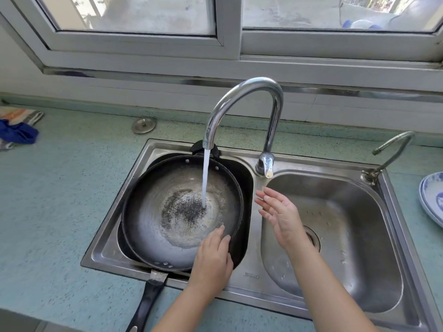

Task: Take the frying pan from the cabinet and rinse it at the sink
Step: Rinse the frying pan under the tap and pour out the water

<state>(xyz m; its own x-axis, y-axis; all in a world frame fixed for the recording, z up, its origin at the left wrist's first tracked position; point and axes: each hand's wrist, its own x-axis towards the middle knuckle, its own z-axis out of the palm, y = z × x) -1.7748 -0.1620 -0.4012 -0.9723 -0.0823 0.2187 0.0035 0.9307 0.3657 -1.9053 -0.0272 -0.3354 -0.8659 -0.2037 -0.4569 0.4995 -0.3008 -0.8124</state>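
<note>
A dark frying pan [153, 207] lies in the left basin of the steel double sink [244, 276], its black handle [146, 303] sticking out over the front rim. Water streams from the chrome tap [239, 101] into the pan's centre, where a grey speckled puddle spreads. My left hand [213, 255] rests on the pan's near right rim, with the fingertips reaching inside. My right hand [279, 214] hovers open, palm facing left, above the divider and the right basin, holding nothing.
The right basin [335, 271] holds only water drops and a drain. A small second tap [393, 149] stands at the sink's far right corner. A blue-and-white plate [431, 197] lies on the right counter, a steel plug lid [143, 125] behind the sink, and cloths [16, 130] far left.
</note>
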